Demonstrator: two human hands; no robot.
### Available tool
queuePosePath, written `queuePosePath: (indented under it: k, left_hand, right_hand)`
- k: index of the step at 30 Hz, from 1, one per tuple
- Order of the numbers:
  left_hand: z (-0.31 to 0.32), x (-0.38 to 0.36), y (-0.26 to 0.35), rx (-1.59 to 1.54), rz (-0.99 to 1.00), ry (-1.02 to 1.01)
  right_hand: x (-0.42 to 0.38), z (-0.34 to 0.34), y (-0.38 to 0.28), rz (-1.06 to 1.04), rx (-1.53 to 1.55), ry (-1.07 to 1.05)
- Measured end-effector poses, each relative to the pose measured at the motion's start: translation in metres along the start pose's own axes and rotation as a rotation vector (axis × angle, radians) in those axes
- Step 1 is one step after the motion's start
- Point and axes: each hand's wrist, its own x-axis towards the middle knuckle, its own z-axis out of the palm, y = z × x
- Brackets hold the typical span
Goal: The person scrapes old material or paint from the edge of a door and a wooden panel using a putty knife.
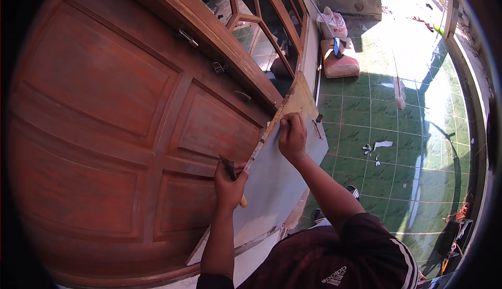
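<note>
A long panel with a pale grey face and a worn, bare-wood edge slants between me and the brown door. My left hand is closed round a hand tool with a dark metal head, right at the panel's lower edge stretch. Its yellow handle end shows below my fingers. Farther up, my right hand has thumb and fingers pinched together over the panel's face, close to its rough edge. What sits in that pinch, if anything, I cannot tell.
The panelled brown door stands at left, with a metal latch and a glazed window beyond. Filled sacks lie by the wall. White scraps are scattered on the green tiles. Tools and wires sit lower right.
</note>
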Motion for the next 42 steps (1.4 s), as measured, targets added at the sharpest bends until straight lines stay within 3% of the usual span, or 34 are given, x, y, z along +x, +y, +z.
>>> queuePosePath:
  k: [5,9,13,16,31,37,41,42]
  left_hand:
    - [0.001,-0.002,0.007,-0.042,0.001,0.041]
    - [0.000,0.000,-0.002,-0.035,-0.008,0.037]
    - [0.001,-0.001,-0.002,-0.033,0.010,0.062]
    - [0.002,0.000,-0.004,-0.019,0.025,0.067]
    - [0.002,-0.001,-0.003,0.013,0.035,0.067]
    - [0.003,-0.002,-0.003,0.003,0.027,0.075]
    - [-0.001,-0.001,-0.005,-0.077,-0.003,0.036]
    - [-0.004,0.000,-0.007,-0.106,-0.007,0.018]
  right_hand:
    - [-0.030,0.002,0.007,0.010,0.055,-0.052]
    - [-0.025,0.000,0.000,0.203,0.170,0.103]
    - [-0.002,-0.001,-0.004,0.103,0.131,0.083]
    - [0.003,0.000,0.006,-0.089,0.078,0.098]
    - [0.017,-0.003,0.026,-0.259,-0.157,-0.159]
    - [0.005,-0.010,0.029,-0.198,-0.043,-0.224]
    - [-0.017,-0.016,0.005,0.090,0.206,-0.138]
    - [-0.029,-0.015,-0.006,0.107,0.254,-0.217]
